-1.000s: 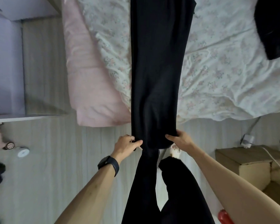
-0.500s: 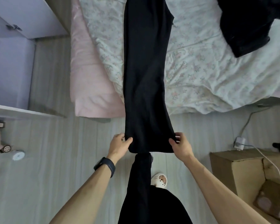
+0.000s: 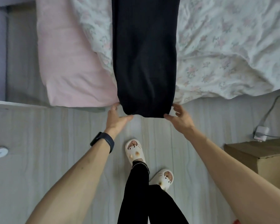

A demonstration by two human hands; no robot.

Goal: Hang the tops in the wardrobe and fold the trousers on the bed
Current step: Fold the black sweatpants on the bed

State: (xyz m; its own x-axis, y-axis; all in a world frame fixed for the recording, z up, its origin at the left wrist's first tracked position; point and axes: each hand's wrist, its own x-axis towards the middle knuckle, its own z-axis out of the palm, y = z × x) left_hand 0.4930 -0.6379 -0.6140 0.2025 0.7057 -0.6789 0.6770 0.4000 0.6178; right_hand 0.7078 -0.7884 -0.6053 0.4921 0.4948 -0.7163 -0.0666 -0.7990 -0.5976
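Head view: black trousers [image 3: 144, 54] lie flat along the bed [image 3: 71, 62], running from 12 o'clock to centre, hem just past the bed edge over the pale plank floor [image 3: 39, 159]. Floral duvet [image 3: 225, 46] at 1. Left grip [image 3: 118, 118] brackets the hem's left corner; can't tell if it pinches. Right grip [image 3: 180, 118] is splayed and loose, thumb touching the right corner. Cardboard box [image 3: 265, 156] at 4, plug [image 3: 261, 135] at 3.

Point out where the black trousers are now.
Head view, centre: the trousers lie lengthwise on the quilt, right of the pink bedding, their near end hanging past its edge between the left hand and the right hand.
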